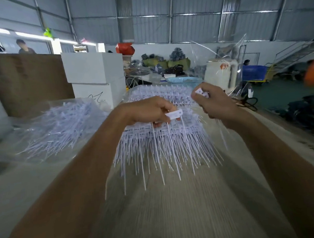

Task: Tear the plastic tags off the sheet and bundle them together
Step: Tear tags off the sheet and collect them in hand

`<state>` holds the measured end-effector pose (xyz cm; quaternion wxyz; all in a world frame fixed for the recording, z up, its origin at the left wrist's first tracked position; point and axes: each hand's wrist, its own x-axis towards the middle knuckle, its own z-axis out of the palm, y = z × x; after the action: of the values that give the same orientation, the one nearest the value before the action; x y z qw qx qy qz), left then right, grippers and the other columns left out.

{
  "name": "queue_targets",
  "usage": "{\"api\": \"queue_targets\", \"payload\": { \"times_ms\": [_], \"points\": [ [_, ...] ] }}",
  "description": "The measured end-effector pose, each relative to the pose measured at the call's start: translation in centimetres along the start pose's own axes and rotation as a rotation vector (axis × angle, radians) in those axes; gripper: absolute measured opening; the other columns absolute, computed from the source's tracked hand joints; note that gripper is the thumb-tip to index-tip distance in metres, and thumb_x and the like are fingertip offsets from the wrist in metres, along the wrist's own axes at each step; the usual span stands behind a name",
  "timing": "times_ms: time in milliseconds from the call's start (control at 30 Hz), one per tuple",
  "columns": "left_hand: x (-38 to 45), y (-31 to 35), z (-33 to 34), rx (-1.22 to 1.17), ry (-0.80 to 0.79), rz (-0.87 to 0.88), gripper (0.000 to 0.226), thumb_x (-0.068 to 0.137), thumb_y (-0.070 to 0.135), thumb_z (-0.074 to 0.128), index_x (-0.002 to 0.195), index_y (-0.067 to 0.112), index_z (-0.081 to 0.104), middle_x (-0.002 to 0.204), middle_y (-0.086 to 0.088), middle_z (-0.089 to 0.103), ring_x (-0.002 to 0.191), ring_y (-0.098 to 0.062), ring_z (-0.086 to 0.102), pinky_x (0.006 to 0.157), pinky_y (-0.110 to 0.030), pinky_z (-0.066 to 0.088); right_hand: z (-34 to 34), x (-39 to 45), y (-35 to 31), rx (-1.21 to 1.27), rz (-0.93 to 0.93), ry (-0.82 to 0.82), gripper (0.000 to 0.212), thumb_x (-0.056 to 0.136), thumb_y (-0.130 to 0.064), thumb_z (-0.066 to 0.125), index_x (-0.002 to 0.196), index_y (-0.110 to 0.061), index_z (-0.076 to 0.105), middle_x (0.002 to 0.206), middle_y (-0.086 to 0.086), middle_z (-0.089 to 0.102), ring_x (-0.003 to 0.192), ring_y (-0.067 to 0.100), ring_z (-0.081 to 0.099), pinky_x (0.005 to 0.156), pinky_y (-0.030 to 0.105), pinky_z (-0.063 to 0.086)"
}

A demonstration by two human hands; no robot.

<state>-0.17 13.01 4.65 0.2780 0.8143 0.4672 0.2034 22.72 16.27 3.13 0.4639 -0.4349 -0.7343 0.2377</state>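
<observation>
A big stack of white plastic tag sheets (pixel 164 135) lies flat in the middle of the pale tabletop (pixel 176 209). Their long thin tails point toward the near side and fan out. A small white flat plastic tag (pixel 173 115) is pinched in the left hand (pixel 148 110), just above the stack. A little bunch of white torn-off tags (pixel 201 93) is pinched in the right hand (pixel 216 102), tails hanging down.

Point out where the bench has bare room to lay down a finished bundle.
Bare wood lies on the table toward the person, between the forearms, below the tag sheets' dangling tails. Crowded: bagged tags on the left, more sheets beyond both hands.
</observation>
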Motion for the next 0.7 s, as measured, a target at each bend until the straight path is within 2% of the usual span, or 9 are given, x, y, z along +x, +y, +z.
{"api": "queue_targets", "payload": {
  "times_ms": [133, 267, 333, 433, 567, 633, 700],
  "points": [
    [0.1, 0.0, -0.1, -0.027, 0.055, 0.063, 0.028, 0.093, -0.002, 0.066, 0.120, 0.003, 0.069, 0.088, -0.019, 0.068, 0.070, -0.020, 0.063, 0.066, -0.029, 0.055, 1.3, -0.4, -0.1, -0.091, -0.017, -0.118, 0.017, 0.103, -0.031, 0.058, 0.093, -0.020, 0.066, 0.065, -0.025, 0.059, 0.049, -0.013, 0.048, 0.041, 0.004, 0.031],
    [0.2, 0.1, -0.1, -0.084, 0.149, 0.140, 0.027, 0.084, -0.001, 0.077, 0.110, 0.002, 0.069, 0.098, -0.020, 0.072, 0.080, -0.023, 0.072, 0.072, -0.037, 0.060, 1.9, -1.1, -0.9, -0.064, 0.016, -0.261, 0.034, 0.101, -0.052, 0.054, 0.072, -0.041, 0.069, 0.056, -0.025, 0.056, 0.043, -0.007, 0.044, 0.040, 0.011, 0.030],
    [0.2, 0.0, -0.1, -0.103, 0.163, 0.148, 0.027, 0.081, -0.002, 0.079, 0.105, 0.002, 0.068, 0.097, -0.019, 0.073, 0.084, -0.025, 0.073, 0.077, -0.042, 0.060, 1.8, -1.4, -1.0, -0.047, -0.006, -0.350, 0.027, 0.099, -0.051, 0.057, 0.082, -0.035, 0.070, 0.051, -0.024, 0.053, 0.041, -0.004, 0.042, 0.040, 0.013, 0.030],
    [0.2, -0.1, -0.1, -0.072, 0.162, 0.137, 0.024, 0.080, 0.001, 0.081, 0.102, 0.002, 0.071, 0.095, -0.014, 0.076, 0.090, -0.024, 0.074, 0.087, -0.040, 0.061, 1.4, -1.4, -0.9, -0.032, -0.056, -0.428, 0.027, 0.098, -0.042, 0.064, 0.098, -0.016, 0.070, 0.047, -0.018, 0.045, 0.039, 0.002, 0.034, 0.040, 0.016, 0.028],
    [0.5, 0.0, 0.0, 0.029, 0.201, 0.115, 0.014, 0.085, 0.013, 0.080, 0.095, 0.005, 0.075, 0.097, -0.013, 0.075, 0.093, -0.025, 0.071, 0.094, -0.044, 0.056, 0.9, -1.3, -0.9, -0.006, -0.073, -0.466, 0.028, 0.095, -0.037, 0.070, 0.100, -0.009, 0.067, 0.049, -0.013, 0.040, 0.042, 0.005, 0.031, 0.042, 0.020, 0.027],
    [0.6, 0.1, 0.1, 0.026, 0.205, 0.124, 0.011, 0.092, 0.013, 0.072, 0.099, 0.005, 0.075, 0.100, -0.014, 0.074, 0.091, -0.023, 0.070, 0.092, -0.039, 0.055, 0.9, -1.3, -0.7, 0.038, -0.067, -0.476, 0.030, 0.095, -0.035, 0.069, 0.101, -0.005, 0.065, 0.055, -0.011, 0.043, 0.045, 0.007, 0.032, 0.044, 0.021, 0.027],
    [0.8, 0.1, 0.3, 0.004, 0.226, 0.123, 0.013, 0.098, 0.014, 0.064, 0.103, 0.005, 0.073, 0.095, -0.011, 0.073, 0.084, -0.015, 0.064, 0.083, -0.032, 0.053, 1.1, -1.3, -0.5, 0.106, -0.065, -0.422, 0.027, 0.096, -0.032, 0.069, 0.098, -0.005, 0.064, 0.061, -0.004, 0.047, 0.048, 0.008, 0.032, 0.045, 0.023, 0.026]
  ]
}}
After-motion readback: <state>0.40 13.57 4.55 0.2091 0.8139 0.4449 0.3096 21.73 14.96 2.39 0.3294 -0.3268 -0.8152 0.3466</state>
